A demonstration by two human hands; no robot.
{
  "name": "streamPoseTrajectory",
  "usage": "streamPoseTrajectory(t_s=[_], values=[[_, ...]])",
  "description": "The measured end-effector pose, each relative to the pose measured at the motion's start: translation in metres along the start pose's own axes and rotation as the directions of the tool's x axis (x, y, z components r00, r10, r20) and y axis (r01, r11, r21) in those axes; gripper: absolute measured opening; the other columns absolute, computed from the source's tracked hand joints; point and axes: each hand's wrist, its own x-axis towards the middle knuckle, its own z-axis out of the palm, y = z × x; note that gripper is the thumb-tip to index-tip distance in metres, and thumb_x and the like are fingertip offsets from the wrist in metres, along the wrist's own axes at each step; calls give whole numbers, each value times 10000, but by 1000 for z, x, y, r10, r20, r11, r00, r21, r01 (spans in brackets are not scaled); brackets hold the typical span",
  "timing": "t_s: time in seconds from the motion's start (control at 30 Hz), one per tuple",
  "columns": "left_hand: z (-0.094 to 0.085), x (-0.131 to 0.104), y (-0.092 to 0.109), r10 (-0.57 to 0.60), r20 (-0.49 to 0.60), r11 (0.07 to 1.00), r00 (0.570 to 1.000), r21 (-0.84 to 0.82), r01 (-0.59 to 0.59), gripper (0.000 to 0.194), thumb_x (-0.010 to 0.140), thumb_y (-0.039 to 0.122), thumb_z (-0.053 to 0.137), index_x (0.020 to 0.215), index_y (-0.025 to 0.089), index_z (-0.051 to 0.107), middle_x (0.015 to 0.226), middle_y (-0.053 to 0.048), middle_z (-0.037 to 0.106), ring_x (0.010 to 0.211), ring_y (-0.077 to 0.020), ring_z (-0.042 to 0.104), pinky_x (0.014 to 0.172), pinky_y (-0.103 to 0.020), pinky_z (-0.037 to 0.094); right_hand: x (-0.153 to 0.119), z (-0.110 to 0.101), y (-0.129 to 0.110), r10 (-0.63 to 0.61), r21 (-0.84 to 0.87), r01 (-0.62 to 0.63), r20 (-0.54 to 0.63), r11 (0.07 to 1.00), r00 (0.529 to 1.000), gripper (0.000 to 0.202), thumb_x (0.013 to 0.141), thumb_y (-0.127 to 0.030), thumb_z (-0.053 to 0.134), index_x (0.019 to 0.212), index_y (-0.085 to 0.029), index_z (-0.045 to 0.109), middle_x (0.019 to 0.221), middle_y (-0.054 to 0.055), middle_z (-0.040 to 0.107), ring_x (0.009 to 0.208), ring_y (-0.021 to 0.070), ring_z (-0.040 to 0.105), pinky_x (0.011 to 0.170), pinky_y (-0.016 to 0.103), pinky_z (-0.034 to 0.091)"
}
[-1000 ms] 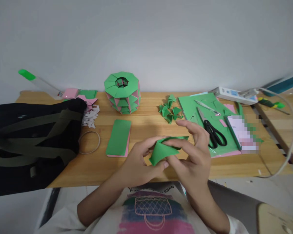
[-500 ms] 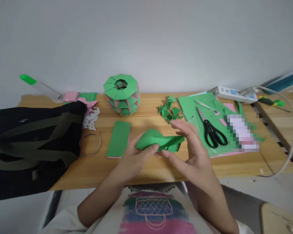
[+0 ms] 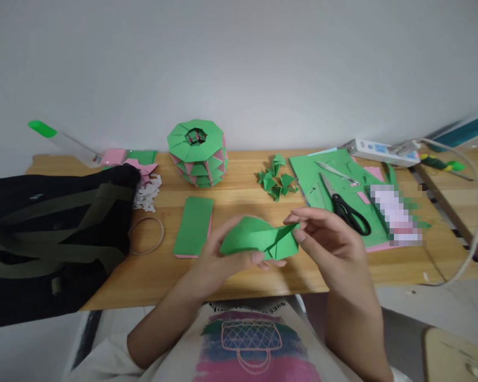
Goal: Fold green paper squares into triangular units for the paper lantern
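Green folded paper held over near centre of wooden table; left hand grips left end, right hand pinches right corner. Paper stack left, black-handled scissors right.

Dim, diffuse light, source unclear; wall beyond the grip dull grey. Soft shadow on table below. Green paper in grip slightly soft. Left, bag near-black; right, pixelated patch. Wide-angle stretch at edges.
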Motion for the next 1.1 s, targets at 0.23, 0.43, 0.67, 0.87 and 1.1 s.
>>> streamPoseTrajectory(t_s=[0.23, 0.43, 0.67, 0.87, 1.1], values=[[-9, -1, -2, 138, 49, 982, 989, 125, -143, 221, 709, 251, 751, 910, 240, 657, 789, 29, 615, 686, -158, 614, 639, -271, 490, -2, 0, -2, 31, -6, -31, 7, 999, 999, 202, 811, -162, 664, 979, -266, 709, 830, 9, 693, 726, 123, 622, 618, 234, 534], [-4, -4, 2, 282, 27, 934, 959, 222, -281, 131, 709, 199, 704, 835, 211, 668, 762, 17, 600, 661, -120, 511, 572, -213, 403, -4, -1, -5, -10, -28, 12, 48, 1000, 999, 175, 830, -183, 655, 971, -273, 708, 856, 13, 688, 771, 135, 631, 645, 248, 531], [2, -8, 9, 366, 41, 877, 930, 319, -360, 91, 715, 139, 616, 762, 215, 632, 753, 22, 600, 672, -130, 523, 586, -236, 414, -3, -2, -9, -78, 50, 72, 127, 996, 989, 116, 859, -202, 617, 919, -255, 700, 886, 39, 697, 877, 189, 657, 715, 325, 563], [-1, -10, 12, 341, 161, 761, 926, 531, -373, 131, 735, 120, 533, 753, 235, 593, 630, 27, 542, 567, -134, 481, 527, -254, 378, -2, 2, -9, -47, 35, 43, 123, 998, 991, 71, 842, -191, 636, 831, -234, 692, 754, 11, 656, 737, 145, 624, 636, 270, 542], [-6, -10, 11, 353, 213, 697, 911, 590, -408, 208, 705, 78, 520, 789, 252, 594, 677, 16, 603, 588, -151, 540, 543, -267, 406, -6, 5, -7, 151, 23, -153, 77, 988, 986, 95, 746, -185, 727, 830, -226, 711, 680, -17, 642, 595, 98, 582, 533, 197, 509]])
